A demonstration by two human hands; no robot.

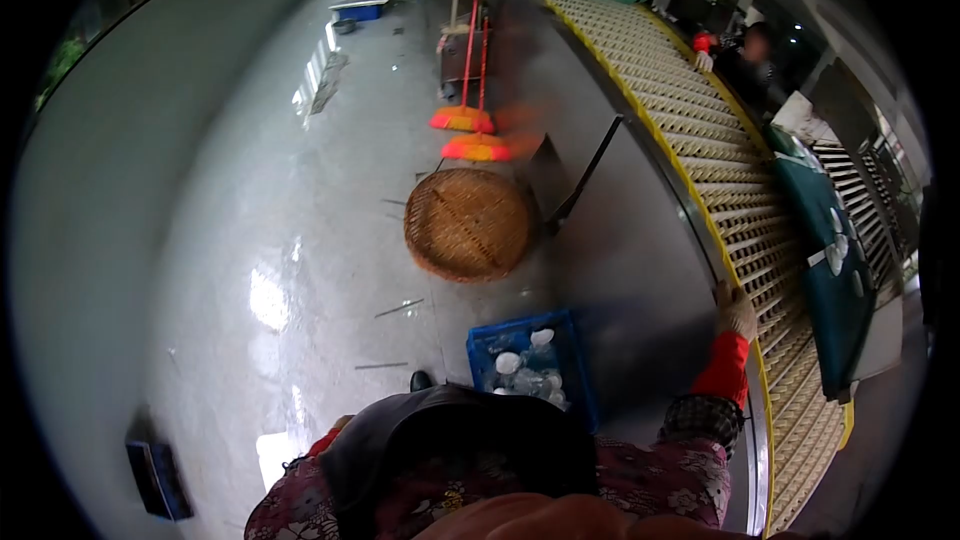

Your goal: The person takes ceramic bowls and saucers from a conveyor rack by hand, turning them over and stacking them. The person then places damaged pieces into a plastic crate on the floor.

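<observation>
My right hand, in a light glove below a red sleeve, rests at the yellow edge of the long roller conveyor on the right; its fingers are too small and blurred to read. Of my left hand, only a small part shows beside my body, past a red cuff, and its fingers are hidden. Between my body and the conveyor, a blue crate on the floor holds several white and clear items.
A round wicker basket lies ahead, with two orange brooms behind it. A co-worker is across the conveyor, near green sheets. A dark blue box stands at the lower left.
</observation>
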